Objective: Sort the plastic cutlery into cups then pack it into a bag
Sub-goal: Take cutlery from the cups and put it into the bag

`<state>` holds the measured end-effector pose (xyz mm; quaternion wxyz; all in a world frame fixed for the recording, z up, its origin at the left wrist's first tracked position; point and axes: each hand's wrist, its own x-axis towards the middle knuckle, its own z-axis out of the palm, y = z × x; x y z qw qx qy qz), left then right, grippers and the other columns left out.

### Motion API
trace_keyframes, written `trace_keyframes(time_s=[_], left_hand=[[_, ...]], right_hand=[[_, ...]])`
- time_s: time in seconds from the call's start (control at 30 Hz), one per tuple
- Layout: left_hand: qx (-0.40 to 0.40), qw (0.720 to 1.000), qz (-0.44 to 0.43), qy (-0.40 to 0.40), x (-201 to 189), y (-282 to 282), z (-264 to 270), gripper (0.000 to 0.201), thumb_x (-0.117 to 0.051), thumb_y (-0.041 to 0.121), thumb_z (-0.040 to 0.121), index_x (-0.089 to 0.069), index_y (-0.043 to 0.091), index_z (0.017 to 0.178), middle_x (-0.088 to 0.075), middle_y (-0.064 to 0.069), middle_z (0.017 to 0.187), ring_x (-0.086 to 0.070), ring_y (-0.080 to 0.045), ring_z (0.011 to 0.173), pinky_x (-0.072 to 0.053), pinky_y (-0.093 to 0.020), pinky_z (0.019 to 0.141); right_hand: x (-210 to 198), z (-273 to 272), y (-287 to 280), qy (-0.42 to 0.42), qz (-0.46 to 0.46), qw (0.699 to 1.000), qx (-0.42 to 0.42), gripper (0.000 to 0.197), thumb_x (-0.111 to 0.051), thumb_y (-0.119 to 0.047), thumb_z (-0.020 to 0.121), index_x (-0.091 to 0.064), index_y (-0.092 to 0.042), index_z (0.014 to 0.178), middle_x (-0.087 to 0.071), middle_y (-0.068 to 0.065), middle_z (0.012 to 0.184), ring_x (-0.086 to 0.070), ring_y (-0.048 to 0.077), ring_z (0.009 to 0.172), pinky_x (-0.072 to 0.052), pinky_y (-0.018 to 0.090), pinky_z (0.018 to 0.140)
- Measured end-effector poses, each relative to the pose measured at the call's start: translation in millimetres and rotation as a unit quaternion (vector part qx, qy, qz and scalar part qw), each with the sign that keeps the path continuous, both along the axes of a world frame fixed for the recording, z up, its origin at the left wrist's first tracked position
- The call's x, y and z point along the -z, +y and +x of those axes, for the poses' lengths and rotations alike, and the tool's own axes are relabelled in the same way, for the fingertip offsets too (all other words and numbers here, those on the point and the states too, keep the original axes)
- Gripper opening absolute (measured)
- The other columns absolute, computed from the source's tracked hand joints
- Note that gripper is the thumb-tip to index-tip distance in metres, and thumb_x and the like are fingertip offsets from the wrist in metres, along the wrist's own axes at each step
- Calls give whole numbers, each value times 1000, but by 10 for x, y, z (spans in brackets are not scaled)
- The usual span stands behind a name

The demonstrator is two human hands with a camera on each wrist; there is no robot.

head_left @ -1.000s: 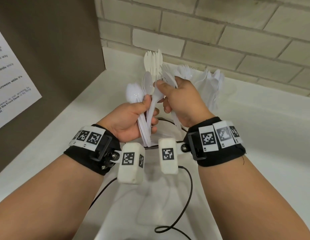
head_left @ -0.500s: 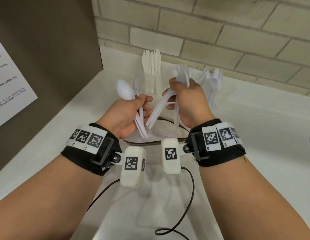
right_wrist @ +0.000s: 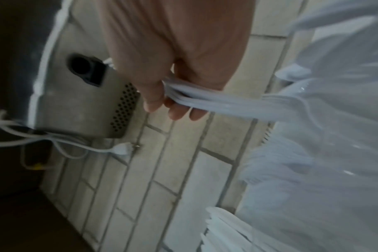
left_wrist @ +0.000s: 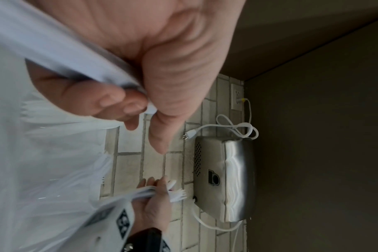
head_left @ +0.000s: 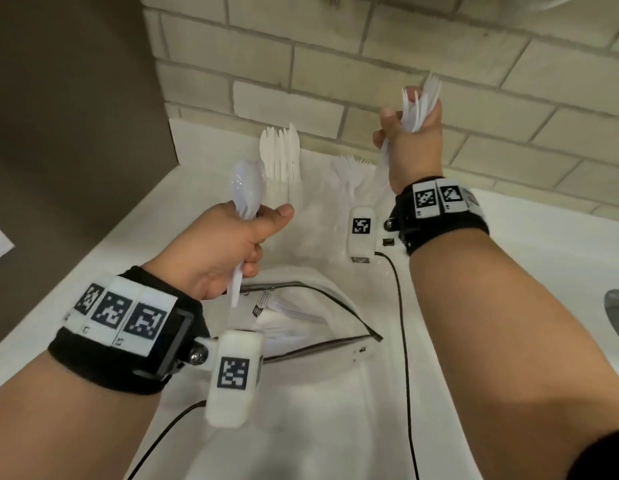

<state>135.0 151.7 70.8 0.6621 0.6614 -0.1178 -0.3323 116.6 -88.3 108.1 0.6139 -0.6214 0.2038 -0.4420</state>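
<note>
Left hand (head_left: 220,249): the grip is a fist curled round a bunch of white plastic spoons (head_left: 247,188), bowls pointing up, handles sticking out below the palm.
Right hand (head_left: 410,143): raised high near the brick wall (head_left: 335,60), the grip wrapped round a bundle of white forks (head_left: 420,105), tines upward.
Knives (head_left: 282,157): standing upright in a clear cup at the back of the worktop (head_left: 543,258), blades up.
Forks in cup (head_left: 351,168): another clear cup just right of the knives holds more forks.
Bag (head_left: 318,320): clear, with a dark zip edge, lying open on the worktop below the hands; white cutlery shows inside it.
Metal dispenser (left_wrist: 224,179): fixed on the brick wall, white cable hanging beside it.
</note>
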Motion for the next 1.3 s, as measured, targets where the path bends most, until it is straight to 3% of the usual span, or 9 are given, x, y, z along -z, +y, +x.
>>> trace_keyframes(time_s=[0.13, 0.33, 0.53, 0.7, 0.83, 1.03, 1.1, 1.2, 1.3], left_hand=[[18, 1000, 6, -3, -56, -39, 38, 28, -76, 24, 76, -56, 12, 92, -41, 4, 64, -31, -8, 44, -28, -21, 40], [31, 999, 15, -6, -48, -40, 34, 24, -75, 20, 77, -55, 13, 89, -40, 1, 65, -29, -9, 46, -28, -21, 39], [30, 999, 26, -10, -2, -72, 7, 26, -74, 18, 79, -56, 13, 96, -44, -8, 85, -31, -10, 46, -29, -22, 41], [40, 999, 26, -7, -5, -66, -24, 24, -74, 19, 80, -56, 13, 94, -43, -5, 83, -31, -9, 46, -30, -22, 41], [36, 999, 18, -8, -18, -62, -58, 22, -72, 17, 81, -55, 13, 94, -44, -2, 78, -32, -9, 48, -31, -22, 42], [35, 999, 4, 2, -44, -50, -114, 12, -63, 19, 90, -55, 11, 94, -44, 0, 67, -45, -11, 52, -47, -25, 49], [38, 999, -8, 6, -66, -59, -157, 14, -61, 22, 92, -54, 10, 94, -44, 0, 64, -49, -12, 52, -52, -27, 54], [60, 998, -16, 5, -107, -80, -234, 16, -59, 27, 92, -55, 13, 91, -47, 2, 60, -50, -12, 51, -57, -33, 62], [95, 992, -2, -84, -137, -96, -345, 17, -60, 31, 91, -56, 16, 84, -49, 6, 56, -47, -11, 50, -52, -29, 56]], right_hand=[[255, 228, -147, -23, -1, 1000, -11, 34, -58, 1, 89, -48, -14, 117, -53, 7, 93, -57, 19, 73, -54, 29, 74], [666, 332, -268, 62, 30, 998, 1, 38, -72, -16, 76, -56, -24, 109, -65, -1, 93, -66, 19, 88, -54, 36, 87], [625, 354, -291, 39, 32, 999, -7, 44, -76, 1, 73, -53, -18, 106, -57, 0, 86, -59, 9, 82, -52, 23, 89], [664, 359, -343, 131, -56, 990, 19, 14, -65, -9, 87, -68, -14, 100, -67, -2, 95, -61, 9, 89, -49, 20, 86], [726, 314, -331, 217, -84, 973, 11, 20, -56, -11, 93, -71, -17, 105, -68, -2, 105, -60, 9, 97, -47, 21, 91], [232, 40, -206, 100, -38, 994, 34, 28, -51, -1, 91, -71, -16, 104, -68, -5, 104, -61, 8, 103, -44, 19, 93], [13, -155, -26, 88, -32, 996, -12, 22, -55, -5, 90, -71, -16, 99, -70, -3, 97, -65, 11, 91, -52, 26, 86], [-246, -536, 385, 155, -73, 979, -110, 11, -62, -23, 90, -68, -21, 99, -71, -1, 96, -65, 14, 67, -50, 28, 56], [-283, -831, 725, 245, -124, 938, -210, 54, -70, -47, 79, -49, -28, 125, -68, -5, 100, -62, 14, 55, -42, 26, 45]])
